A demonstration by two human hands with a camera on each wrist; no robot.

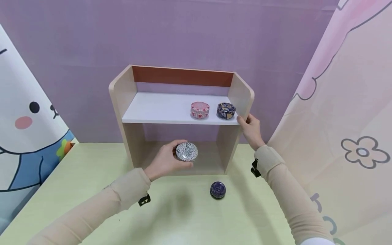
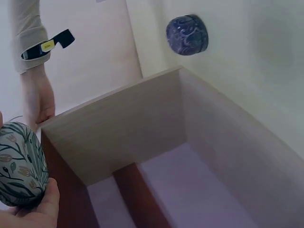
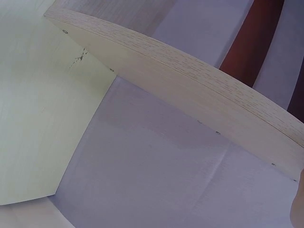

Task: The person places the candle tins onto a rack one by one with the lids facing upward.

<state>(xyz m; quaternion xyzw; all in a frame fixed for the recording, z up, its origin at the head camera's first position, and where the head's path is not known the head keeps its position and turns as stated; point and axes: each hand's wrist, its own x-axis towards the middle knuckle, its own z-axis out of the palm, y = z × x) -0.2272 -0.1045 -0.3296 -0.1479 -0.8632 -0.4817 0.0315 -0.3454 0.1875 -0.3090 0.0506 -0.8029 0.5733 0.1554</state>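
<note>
My left hand [image 1: 168, 158] grips a round tin [image 1: 186, 151] between thumb and fingers, in front of the shelf's lower opening. Its lid has a white and dark green leaf pattern, and the left wrist view shows small pinkish tulips on the tin [image 2: 20, 161]. At the right side panel of the small wooden shelf [image 1: 242, 93], my right hand [image 1: 252, 131] holds the panel's front edge at the height of the white board. Close beside those fingers, a navy floral tin [image 1: 226, 111] sits on the white board, with a pink heart-patterned tin [image 1: 200, 110] to its left.
A dark purple tin [image 1: 217, 190] stands on the pale green table [image 1: 101, 190] in front of the shelf. Behind the shelf hangs a purple cloth [image 1: 183, 34]. Printed panels flank the table, a cartoon one [image 1: 30, 136] at left and a flowered one [image 1: 333, 112] at right.
</note>
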